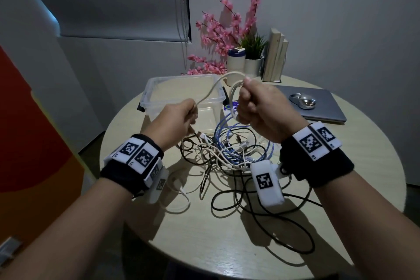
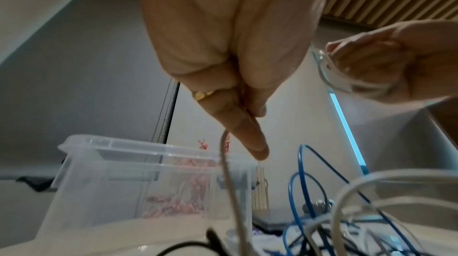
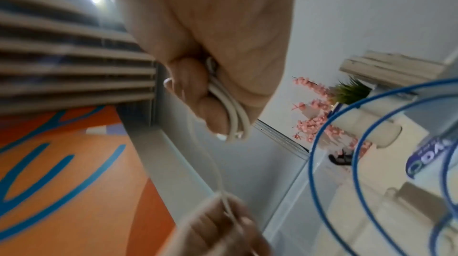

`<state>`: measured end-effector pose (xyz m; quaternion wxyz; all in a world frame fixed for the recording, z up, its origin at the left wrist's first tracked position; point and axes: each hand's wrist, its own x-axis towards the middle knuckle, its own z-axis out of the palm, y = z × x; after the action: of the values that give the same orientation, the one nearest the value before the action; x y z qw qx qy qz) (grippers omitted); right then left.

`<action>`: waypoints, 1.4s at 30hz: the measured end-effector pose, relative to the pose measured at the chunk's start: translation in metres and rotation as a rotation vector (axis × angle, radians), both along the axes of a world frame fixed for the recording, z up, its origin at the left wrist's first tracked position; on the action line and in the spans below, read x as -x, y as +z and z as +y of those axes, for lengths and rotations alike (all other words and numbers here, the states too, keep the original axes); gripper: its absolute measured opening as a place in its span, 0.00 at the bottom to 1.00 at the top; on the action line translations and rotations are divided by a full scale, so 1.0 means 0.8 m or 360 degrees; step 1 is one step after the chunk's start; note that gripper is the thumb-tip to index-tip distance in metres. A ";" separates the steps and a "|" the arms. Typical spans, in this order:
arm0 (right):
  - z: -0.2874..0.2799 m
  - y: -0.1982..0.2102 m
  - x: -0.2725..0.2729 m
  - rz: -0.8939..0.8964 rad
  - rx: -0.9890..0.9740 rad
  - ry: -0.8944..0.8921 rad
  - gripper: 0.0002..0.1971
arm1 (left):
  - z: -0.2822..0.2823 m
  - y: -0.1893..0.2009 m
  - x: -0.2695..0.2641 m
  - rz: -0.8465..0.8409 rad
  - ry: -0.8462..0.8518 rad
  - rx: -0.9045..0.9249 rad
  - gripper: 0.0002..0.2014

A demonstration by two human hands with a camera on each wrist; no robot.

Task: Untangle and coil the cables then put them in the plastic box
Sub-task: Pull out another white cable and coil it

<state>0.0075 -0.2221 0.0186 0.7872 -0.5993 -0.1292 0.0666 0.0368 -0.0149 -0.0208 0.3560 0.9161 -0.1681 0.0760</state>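
The round table carries a clear plastic box standing open, likely ready for finished coils, beside the tangle of cables just in front. Above it a white cable spans both fists: the right hand clenches gathered loops, the left hand pinches the trailing length, seemingly feeding it.

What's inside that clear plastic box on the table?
No cables show inside the plastic box; its clear walls show only the table beneath. The hands and the white cable held between them cover its right part.
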 end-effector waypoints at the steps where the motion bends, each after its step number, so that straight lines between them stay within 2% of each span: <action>1: -0.003 0.004 -0.001 0.0034 -0.0146 -0.0038 0.21 | -0.003 -0.005 0.003 0.0081 -0.0031 -0.0055 0.15; 4: -0.006 0.012 -0.005 0.0126 -0.0478 -0.0123 0.20 | -0.015 -0.020 0.015 0.0238 -0.0182 -0.0254 0.14; 7: 0.000 0.011 -0.005 0.0151 -0.0731 -0.0114 0.20 | -0.026 -0.030 0.024 0.0174 -0.0325 -0.0497 0.13; 10: 0.001 0.007 -0.009 0.0119 -0.0715 -0.0291 0.18 | -0.031 -0.029 0.035 0.0130 -0.0440 -0.0617 0.08; 12: -0.002 0.001 -0.015 0.0048 -0.0415 -0.0467 0.16 | -0.032 -0.024 0.042 0.0158 -0.0484 -0.0596 0.08; 15: -0.002 -0.015 -0.018 -0.0217 0.0331 -0.0591 0.14 | -0.029 -0.007 0.049 0.0320 -0.0487 -0.0305 0.10; 18: -0.001 -0.028 -0.017 -0.0334 0.1109 -0.0483 0.12 | -0.029 0.014 0.051 0.0244 -0.0370 -0.0023 0.06; 20: -0.001 -0.035 -0.015 -0.0307 0.1264 -0.0333 0.12 | -0.029 0.026 0.048 0.0088 -0.0265 0.0092 0.05; 22: 0.002 -0.037 -0.011 -0.0246 0.1155 -0.0201 0.13 | -0.028 0.034 0.043 -0.0071 -0.0172 0.0182 0.04; 26: 0.004 -0.029 -0.004 -0.0112 0.0665 -0.0005 0.17 | -0.023 0.039 0.030 -0.0275 -0.0009 0.0288 0.04; 31: 0.008 -0.017 0.007 -0.0063 0.0465 0.0261 0.19 | -0.027 0.029 0.026 -0.0357 0.0022 0.0289 0.03; 35: 0.008 -0.009 0.008 0.0033 0.0028 0.0242 0.20 | -0.031 0.008 0.026 -0.0268 -0.0003 0.0181 0.13; 39: 0.004 0.001 0.005 0.0047 -0.0349 0.0039 0.19 | -0.029 -0.011 0.026 -0.0100 0.0046 -0.0186 0.13; 42: 0.001 0.009 0.001 0.0034 -0.0625 -0.0105 0.16 | -0.027 -0.025 0.030 0.0008 -0.0068 -0.0425 0.13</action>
<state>0.0064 -0.2212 0.0257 0.8921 -0.4373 -0.1116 0.0207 0.0132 -0.0368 -0.0404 0.2328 0.9518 -0.1952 0.0431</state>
